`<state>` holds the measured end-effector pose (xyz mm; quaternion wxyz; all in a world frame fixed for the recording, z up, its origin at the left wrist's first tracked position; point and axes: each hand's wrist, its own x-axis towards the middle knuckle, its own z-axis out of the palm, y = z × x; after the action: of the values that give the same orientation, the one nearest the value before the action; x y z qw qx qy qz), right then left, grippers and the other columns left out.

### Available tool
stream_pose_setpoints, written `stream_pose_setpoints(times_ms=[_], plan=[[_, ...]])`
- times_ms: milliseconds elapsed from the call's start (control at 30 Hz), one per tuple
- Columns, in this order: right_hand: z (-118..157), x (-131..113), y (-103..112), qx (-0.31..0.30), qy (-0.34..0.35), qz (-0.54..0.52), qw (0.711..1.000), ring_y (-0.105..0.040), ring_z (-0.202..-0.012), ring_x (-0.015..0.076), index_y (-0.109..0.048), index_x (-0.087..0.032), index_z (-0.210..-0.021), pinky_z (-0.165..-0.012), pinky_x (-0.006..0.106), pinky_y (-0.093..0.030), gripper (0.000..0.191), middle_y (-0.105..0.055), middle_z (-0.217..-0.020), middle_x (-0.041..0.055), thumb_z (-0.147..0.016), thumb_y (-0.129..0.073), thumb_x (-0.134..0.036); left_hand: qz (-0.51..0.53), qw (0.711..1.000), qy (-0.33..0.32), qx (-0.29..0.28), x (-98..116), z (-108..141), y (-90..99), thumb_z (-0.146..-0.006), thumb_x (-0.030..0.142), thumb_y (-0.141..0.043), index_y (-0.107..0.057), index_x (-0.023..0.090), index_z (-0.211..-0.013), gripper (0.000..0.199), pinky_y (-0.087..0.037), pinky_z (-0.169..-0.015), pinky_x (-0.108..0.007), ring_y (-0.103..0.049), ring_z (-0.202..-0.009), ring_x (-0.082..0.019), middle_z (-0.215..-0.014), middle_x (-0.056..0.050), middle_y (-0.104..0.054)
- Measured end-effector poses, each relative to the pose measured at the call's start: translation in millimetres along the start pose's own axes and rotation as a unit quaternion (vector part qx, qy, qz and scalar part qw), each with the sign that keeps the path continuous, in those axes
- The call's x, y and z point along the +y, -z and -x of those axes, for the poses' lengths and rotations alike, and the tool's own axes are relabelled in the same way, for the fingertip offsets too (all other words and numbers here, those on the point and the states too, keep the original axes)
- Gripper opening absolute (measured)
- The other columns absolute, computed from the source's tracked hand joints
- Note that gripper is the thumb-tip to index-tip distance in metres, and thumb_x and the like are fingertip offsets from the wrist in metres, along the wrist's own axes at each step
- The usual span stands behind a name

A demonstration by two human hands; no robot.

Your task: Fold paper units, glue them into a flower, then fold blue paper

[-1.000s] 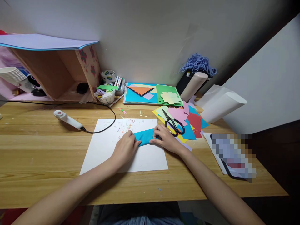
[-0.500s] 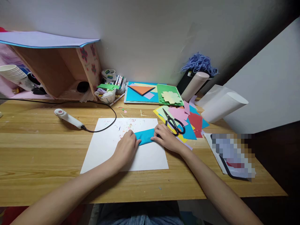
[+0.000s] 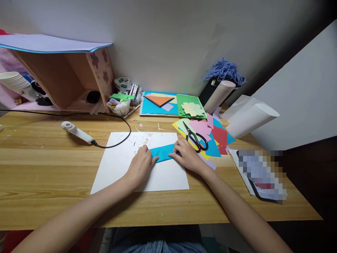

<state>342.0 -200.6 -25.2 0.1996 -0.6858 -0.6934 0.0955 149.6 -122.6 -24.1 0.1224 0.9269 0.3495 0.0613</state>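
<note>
A folded strip of blue paper [image 3: 163, 153] lies over a white sheet [image 3: 118, 168] marked with specks of colour. My left hand [image 3: 141, 163] grips the strip's left end, its thumb along the near edge and its fingers curled behind. At the other end, my right hand [image 3: 186, 154] pinches the strip between thumb and bent fingers. Both hands partly hide the paper's ends. Black-handled scissors [image 3: 195, 137] rest just beyond my right hand, on a pile of coloured paper scraps [image 3: 219, 135].
A white corded tool [image 3: 77, 132] lies at left, its black cable looping onto the sheet. Behind stand an open cardboard box [image 3: 102, 70], a tub of scraps [image 3: 121, 107] and an orange paper triangle [image 3: 159, 101]. A white paper roll [image 3: 247, 121] and a pixelated item [image 3: 263, 175] are at right.
Both hands keep hold of the blue strip and have barely moved. My left thumb has slid slightly right along the near edge.
</note>
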Motion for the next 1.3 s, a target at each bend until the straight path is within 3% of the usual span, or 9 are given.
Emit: stream_pose_setpoints(times_ms=[233, 400, 567, 733, 867, 1033, 1167, 1300], plan=[[1, 1, -1, 0.014, 0.0, -0.009, 1.0, -0.047, -0.086, 0.0204, -0.05, -0.019, -0.066, -0.075, 0.035, -0.04, 0.022, -0.053, -0.083, 0.0044, -0.081, -0.058, -0.034, 0.024, 0.999, -0.024, 0.011, -3, -1, 3.6, -0.088, 0.035, -0.04, -0.055, 0.012, -0.082, 0.029, -0.043, -0.066, -0.033, -0.05, -0.078, -0.02, -0.089, -0.01, -0.05], [2, 3, 0, 0.011, 0.003, -0.013, 1.0, -0.047, -0.086, 0.0202, -0.051, -0.019, -0.068, -0.075, 0.034, -0.04, 0.022, -0.052, -0.084, 0.0038, -0.08, -0.058, -0.035, -0.004, 0.987, -0.162, -0.005, -10, -10, 5.5, -0.091, 0.032, -0.032, -0.05, 0.014, -0.113, 0.034, -0.04, -0.08, -0.036, -0.047, -0.098, -0.023, -0.113, -0.012, -0.051], [1, 5, 0, 0.012, 0.012, -0.021, 1.0, -0.047, -0.087, 0.0201, -0.05, -0.019, -0.069, -0.075, 0.034, -0.04, 0.023, -0.051, -0.084, 0.0037, -0.08, -0.058, -0.037, -0.006, 0.968, -0.242, -0.06, -23, -19, 6.5, -0.093, 0.036, -0.023, -0.03, 0.031, -0.135, 0.043, -0.03, -0.092, -0.04, -0.035, -0.12, -0.024, -0.142, -0.001, -0.035], [1, 5, 2, 0.029, 0.031, -0.026, 0.999, -0.046, -0.087, 0.0207, -0.052, -0.019, -0.074, -0.076, 0.034, -0.04, 0.018, -0.052, -0.085, 0.0044, -0.08, -0.059, -0.035, 0.001, 0.964, -0.249, -0.096, -27, -21, 11.6, -0.092, 0.044, -0.02, -0.02, 0.035, -0.139, 0.047, -0.025, -0.094, -0.04, -0.03, -0.126, -0.024, -0.146, 0.002, -0.026], [2, 2, 2, 0.04, 0.131, -0.023, 0.99, -0.046, -0.089, 0.0191, -0.057, -0.02, -0.087, -0.078, 0.033, -0.041, 0.007, -0.055, -0.09, 0.0055, -0.084, -0.052, -0.022, 0.002, 0.962, -0.245, -0.12, -27, -21, 15.1, -0.092, 0.045, -0.019, -0.016, 0.037, -0.139, 0.048, -0.024, -0.095, -0.04, -0.027, -0.128, -0.024, -0.147, 0.004, -0.021], [5, -4, -4, 0.026, 0.257, 0.034, 0.965, -0.049, -0.084, 0.0174, -0.062, -0.023, -0.099, -0.071, 0.03, -0.042, 0.029, -0.06, -0.087, 0.0056, -0.088, -0.038, -0.01, 0.007, 0.964, -0.232, -0.133, -26, -20, 15.5, -0.092, 0.043, -0.022, -0.014, 0.036, -0.139, 0.049, -0.022, -0.098, -0.041, -0.024, -0.13, -0.025, -0.148, 0.003, -0.02], [6, -7, -6, 0.002, 0.275, 0.068, 0.959, -0.05, -0.079, 0.0162, -0.061, -0.025, -0.104, -0.068, 0.029, -0.042, 0.031, -0.061, -0.087, 0.0052, -0.091, -0.035, -0.014, 0.018, 0.966, -0.224, -0.127, -25, -18, 14.3, -0.091, 0.042, -0.023, -0.013, 0.037, -0.139, 0.049, -0.022, -0.099, -0.043, -0.023, -0.131, -0.025, -0.148, 0.003, -0.019], [5, -7, -6, -0.001, 0.266, 0.033, 0.963, -0.052, -0.078, 0.0165, -0.063, -0.023, -0.098, -0.066, 0.029, -0.043, 0.027, -0.061, -0.087, 0.0064, -0.091, -0.038, -0.016, 0.023, 0.967, -0.22, -0.128, -25, -18, 13.9, -0.091, 0.04, -0.026, -0.018, 0.036, -0.139, 0.048, -0.023, -0.098, -0.044, -0.023, -0.131, -0.026, -0.148, 0.002, -0.019]])
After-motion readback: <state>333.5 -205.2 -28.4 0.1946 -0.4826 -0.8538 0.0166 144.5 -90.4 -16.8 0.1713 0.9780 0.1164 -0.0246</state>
